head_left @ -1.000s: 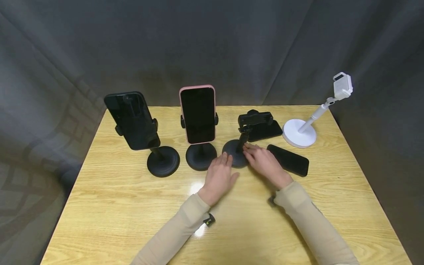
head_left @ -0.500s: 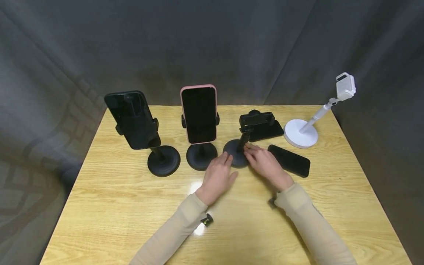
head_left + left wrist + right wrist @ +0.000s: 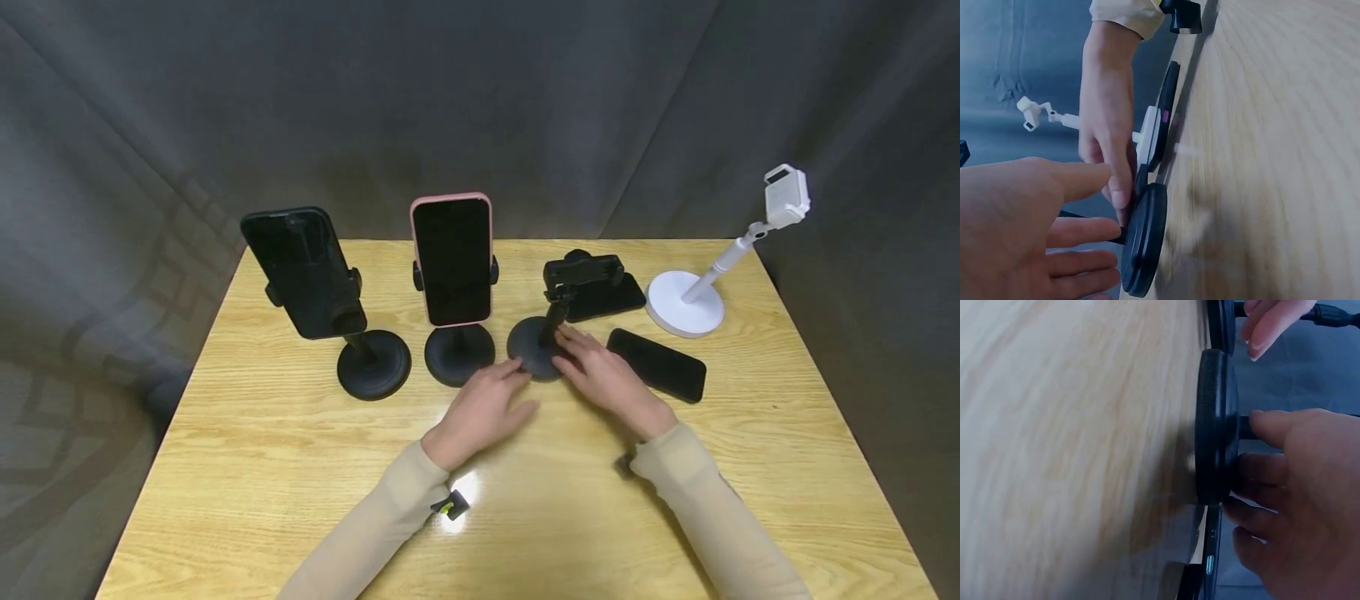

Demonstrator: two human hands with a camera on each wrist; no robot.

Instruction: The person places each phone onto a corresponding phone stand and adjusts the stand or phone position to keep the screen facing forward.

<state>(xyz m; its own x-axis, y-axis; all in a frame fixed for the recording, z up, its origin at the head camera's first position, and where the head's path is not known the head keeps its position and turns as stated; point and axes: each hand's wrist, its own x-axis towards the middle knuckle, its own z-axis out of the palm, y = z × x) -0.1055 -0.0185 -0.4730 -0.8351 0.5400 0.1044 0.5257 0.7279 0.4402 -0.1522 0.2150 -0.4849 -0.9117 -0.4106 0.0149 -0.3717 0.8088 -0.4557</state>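
Toward the far-left corner of the wooden table (image 3: 262, 467), a black stand with a round base (image 3: 373, 367) stands with a large black phone (image 3: 303, 271) tilted in its clamp. To its right, nearer the middle of the far edge, a second black round-based stand (image 3: 459, 357) grips a pink-edged phone (image 3: 453, 262) upright between its side arms.

The left hand (image 3: 480, 408) has just drawn back a little toward the table's near edge. Its fingers are spread and nearly straight, with hold of nothing; whether the tips touch the rim of the third black stand with a folded clamp (image 3: 555, 318) I cannot tell. That stand is right of the pink-edged phone, and the right hand (image 3: 607, 379) has stayed on it, fingers bent at base and post. The shift seems to leave the stand mainly to the right hand.

Farther right, a dark flat phone (image 3: 609, 297) lies behind the third stand, toward the far edge, and a black flat phone (image 3: 657, 364) lies slantwise beside the right hand. A white round-based stand (image 3: 720, 264) leans its post toward the far-right corner.
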